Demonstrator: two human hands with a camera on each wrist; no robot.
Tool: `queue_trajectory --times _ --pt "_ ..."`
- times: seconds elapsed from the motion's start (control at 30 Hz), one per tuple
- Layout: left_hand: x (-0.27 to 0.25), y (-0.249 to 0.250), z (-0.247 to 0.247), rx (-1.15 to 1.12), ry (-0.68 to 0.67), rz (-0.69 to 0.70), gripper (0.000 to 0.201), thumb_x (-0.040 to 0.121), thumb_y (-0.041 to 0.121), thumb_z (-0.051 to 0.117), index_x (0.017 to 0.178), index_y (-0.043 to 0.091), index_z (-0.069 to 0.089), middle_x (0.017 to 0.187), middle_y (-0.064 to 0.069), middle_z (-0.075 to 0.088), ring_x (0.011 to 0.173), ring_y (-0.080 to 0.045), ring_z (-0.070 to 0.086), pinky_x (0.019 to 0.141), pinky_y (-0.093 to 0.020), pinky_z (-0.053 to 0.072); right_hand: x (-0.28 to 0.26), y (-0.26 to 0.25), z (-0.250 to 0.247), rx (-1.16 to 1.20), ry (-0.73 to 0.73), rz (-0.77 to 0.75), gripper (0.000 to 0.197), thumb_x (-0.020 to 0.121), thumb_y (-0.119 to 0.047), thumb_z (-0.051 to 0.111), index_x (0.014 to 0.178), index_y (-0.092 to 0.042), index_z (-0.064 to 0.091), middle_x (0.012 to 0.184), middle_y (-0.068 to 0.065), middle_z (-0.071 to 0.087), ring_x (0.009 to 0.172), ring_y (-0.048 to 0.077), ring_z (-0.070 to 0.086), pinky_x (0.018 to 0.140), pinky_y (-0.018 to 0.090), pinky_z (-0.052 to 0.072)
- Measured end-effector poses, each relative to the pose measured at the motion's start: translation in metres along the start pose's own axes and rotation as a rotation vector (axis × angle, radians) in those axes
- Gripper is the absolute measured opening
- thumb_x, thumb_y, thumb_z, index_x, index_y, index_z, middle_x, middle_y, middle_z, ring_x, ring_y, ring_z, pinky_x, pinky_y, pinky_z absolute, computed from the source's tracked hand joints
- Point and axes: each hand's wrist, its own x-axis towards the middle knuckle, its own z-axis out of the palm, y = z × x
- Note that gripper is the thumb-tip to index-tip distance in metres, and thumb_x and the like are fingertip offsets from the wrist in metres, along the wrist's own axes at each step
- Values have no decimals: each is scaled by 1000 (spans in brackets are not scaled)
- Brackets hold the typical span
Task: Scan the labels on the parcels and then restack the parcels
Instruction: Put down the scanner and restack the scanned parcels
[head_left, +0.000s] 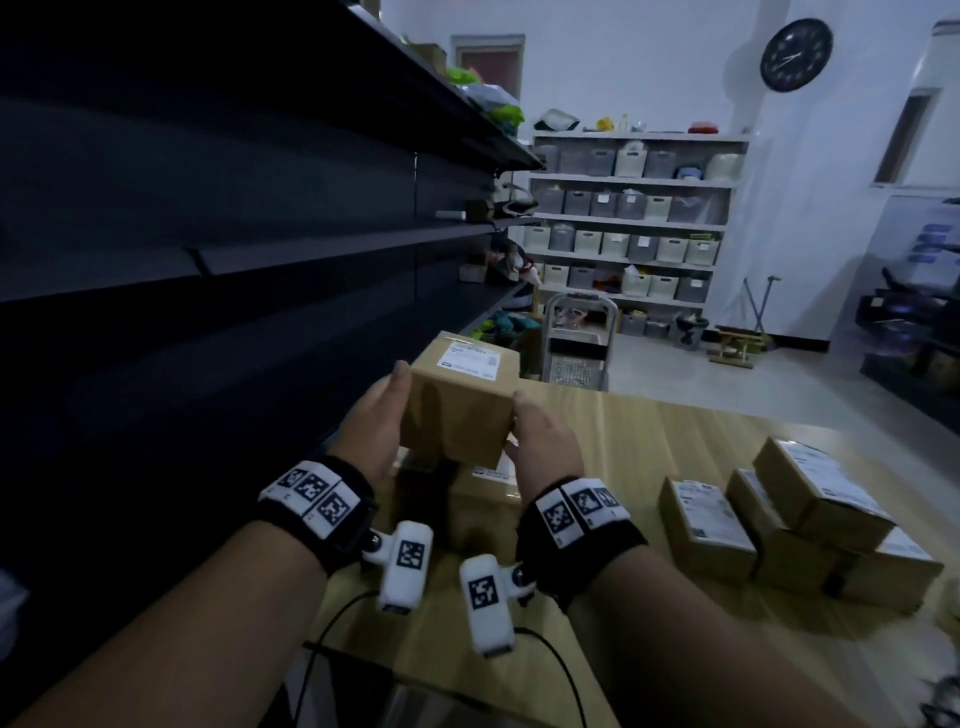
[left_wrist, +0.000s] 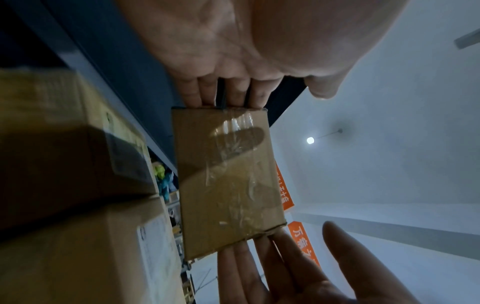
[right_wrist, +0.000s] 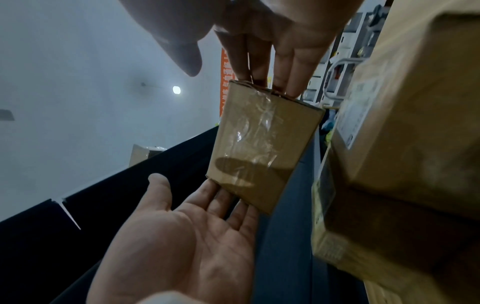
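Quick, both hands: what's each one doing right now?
Left hand: straight fingers press the parcel.
Right hand: straight fingers press its opposite side.

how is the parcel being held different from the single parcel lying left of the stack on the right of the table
The held parcel is up in the air, pressed between the left hand and right hand; the lone parcel lies flat on the table, untouched. The held one looks taller and blockier, the lone one flatter. Both are brown cardboard with a white label on top.
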Motion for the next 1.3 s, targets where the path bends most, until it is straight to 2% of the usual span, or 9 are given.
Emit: queue_trajectory --times 0.13,0.3,0.43,0.67,0.83,0.97,1.07,1.17,1.3 --pt "11 -11 -26 17 56 -41 71 84 96 43 116 43 77 120 7 83 119 -19 75 117 -55 51 -1 9 27 70 -23 36 30 77 -65 62 84 -43 82 100 -3 81 104 22 74 101 54 58" --pt "15 -18 -40 11 82 -97 49 102 81 42 110 43 72 122 6 79 118 -19 73 115 -50 51 -2 16 43 56 -41 98 30 101 -44 61 81 -29 77 82 -12 81 95 14 74 96 43 61" --pt "16 -28 -44 -2 102 -116 46 106 77 41 109 41 70 117 7 78 113 -17 72 108 -47 52 -1 20 47 23 -76 102 25 103 -45 57 86 -34 72 95 -10 77 97 12 70 94 38 59" --pt "11 -37 -42 15 114 -166 42 111 69 36 103 41 66 108 13 73 101 -8 66 97 -42 45 -3 31 52 -31 -105 94 26 101 -52 56 90 -36 74 104 -8 75 104 15 69 105 47 56" --pt "13 -38 -41 26 144 -151 41 110 70 37 125 42 62 109 16 69 99 -5 62 100 -43 43 0 31 48 -19 -101 94 26 101 -51 59 81 -37 70 96 -15 71 99 9 66 109 49 53" --pt "10 -36 -42 64 193 -150 77 100 81 43 158 31 54 148 4 67 136 -23 62 118 -55 44 -1 32 40 -6 -43 74 27 86 -63 62 78 -40 73 102 -20 70 114 18 65 112 52 50" --pt "2 -30 -40 64 273 -90 72 106 69 52 166 29 46 165 1 53 151 -25 51 124 -52 39 -1 34 30 29 -20 55 32 78 -68 61 87 -39 73 104 -17 72 111 16 68 109 51 52" --pt "-5 -22 -34 62 363 46 59 103 59 65 154 31 56 161 0 55 145 -19 54 117 -45 46 0 35 15 87 15 56 37 83 -62 63 99 -30 74 111 -9 74 106 15 69 106 48 56" --pt "-22 -9 -12 42 337 177 42 94 62 69 127 37 67 133 6 68 118 -12 69 103 -47 61 6 37 -17 216 76 87 15 103 -36 62 100 -23 70 123 6 72 116 22 67 101 44 58"
